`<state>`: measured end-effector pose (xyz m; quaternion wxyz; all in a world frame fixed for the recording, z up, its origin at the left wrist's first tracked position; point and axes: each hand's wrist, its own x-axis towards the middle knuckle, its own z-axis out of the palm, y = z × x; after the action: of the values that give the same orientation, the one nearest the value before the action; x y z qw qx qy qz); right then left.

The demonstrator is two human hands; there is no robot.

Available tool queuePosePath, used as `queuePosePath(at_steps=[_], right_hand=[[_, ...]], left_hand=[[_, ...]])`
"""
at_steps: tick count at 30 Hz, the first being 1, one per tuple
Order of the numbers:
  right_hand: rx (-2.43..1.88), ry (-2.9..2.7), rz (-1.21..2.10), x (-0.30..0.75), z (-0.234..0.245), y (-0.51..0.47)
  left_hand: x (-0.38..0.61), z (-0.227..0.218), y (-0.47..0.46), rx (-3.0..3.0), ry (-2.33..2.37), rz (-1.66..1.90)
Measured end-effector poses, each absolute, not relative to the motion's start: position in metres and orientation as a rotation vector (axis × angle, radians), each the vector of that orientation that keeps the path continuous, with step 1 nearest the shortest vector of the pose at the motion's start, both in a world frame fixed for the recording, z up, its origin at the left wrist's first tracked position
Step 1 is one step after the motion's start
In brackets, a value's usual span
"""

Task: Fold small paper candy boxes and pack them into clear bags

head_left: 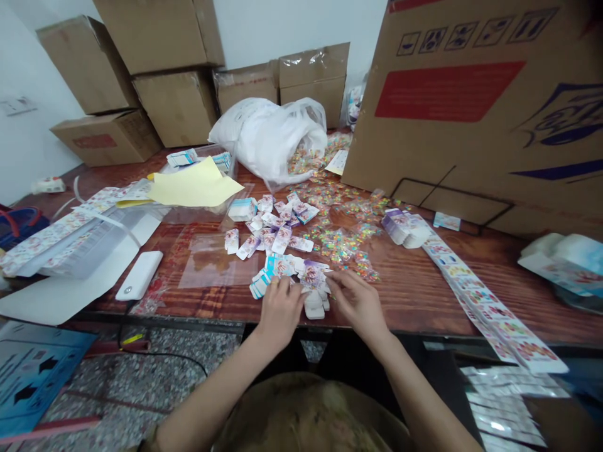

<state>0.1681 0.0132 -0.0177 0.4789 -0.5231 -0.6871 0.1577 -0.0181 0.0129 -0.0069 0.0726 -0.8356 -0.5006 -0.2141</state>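
My left hand is at the table's front edge, its fingers bent and closed over small blue-and-white printed cards. What lies under its fingertips is hidden. My right hand pinches the right edge of a small purple-and-white printed card between thumb and fingers. The left fingertips come close to this card's lower left side. Just below it, between both hands, lie white folded card pieces. A loose heap of purple-and-white cards spreads behind the hands.
Small clear packets with colourful bits spill from a white plastic bag. A big carton stands at right, beside a long printed strip. Yellow paper, a white power bank and a clear plastic sheet lie left.
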Motion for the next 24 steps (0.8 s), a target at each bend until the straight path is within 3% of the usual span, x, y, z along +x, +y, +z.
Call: queuePosePath(at_steps=[11,24], right_hand=[[-1.542,-2.005,0.069,0.168,-0.052,0.064],[-1.462,-2.005,0.099,0.169,-0.056,0.039]], left_hand=[[0.010,-0.048,0.004,-2.407,-1.630,-0.551],[0.005,-0.056,-0.002,-2.357,-1.511,-0.759]])
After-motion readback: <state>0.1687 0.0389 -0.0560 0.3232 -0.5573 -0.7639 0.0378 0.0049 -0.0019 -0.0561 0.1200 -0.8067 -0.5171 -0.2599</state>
